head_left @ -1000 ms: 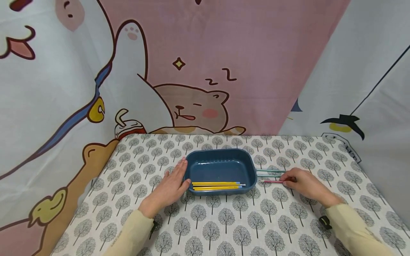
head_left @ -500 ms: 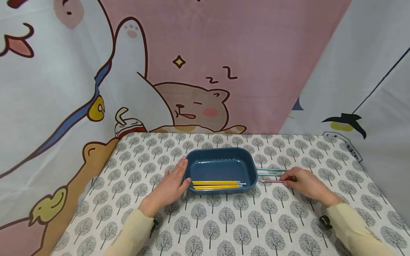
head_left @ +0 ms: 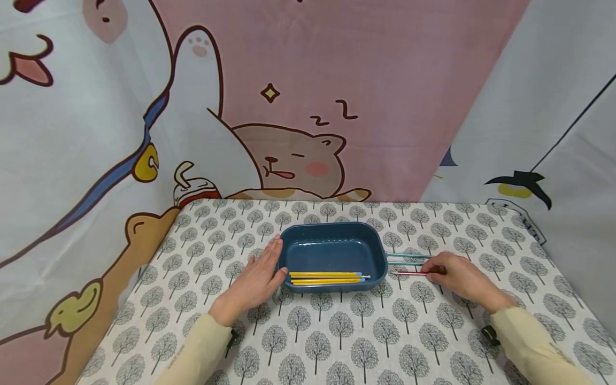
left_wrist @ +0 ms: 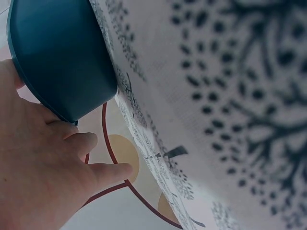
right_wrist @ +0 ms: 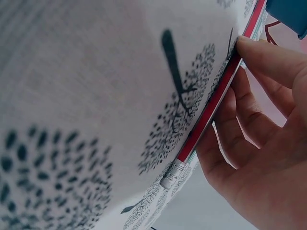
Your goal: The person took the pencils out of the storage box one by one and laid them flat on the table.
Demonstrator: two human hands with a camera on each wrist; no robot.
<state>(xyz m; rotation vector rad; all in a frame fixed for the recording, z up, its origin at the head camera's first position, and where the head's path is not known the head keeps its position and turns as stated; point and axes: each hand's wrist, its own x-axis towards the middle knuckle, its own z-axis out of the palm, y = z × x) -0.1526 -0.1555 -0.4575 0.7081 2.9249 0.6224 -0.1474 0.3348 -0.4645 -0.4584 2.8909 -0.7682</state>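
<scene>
The bench [head_left: 337, 342] stretches past the dark-blue tray [head_left: 332, 254] on every side, its far edge meeting a printed curtain [head_left: 385, 107]. Of the hands, the left hand [head_left: 255, 280] lays extended fingers against the tray's left end; the right hand [head_left: 457, 275] pinches a red pencil [right_wrist: 211, 105] just beyond the tray's right end, a narrow gap between. Yellow pencils [head_left: 327, 281] lie along the tray's near wall. Thin green sticks [head_left: 409, 255] lie behind the red pencil.

White tree-print tablecloth [head_left: 337, 358]; behind it, pink-and-white cartoon backdrop [head_left: 394, 96] with dozing bear [head_left: 298, 155].
</scene>
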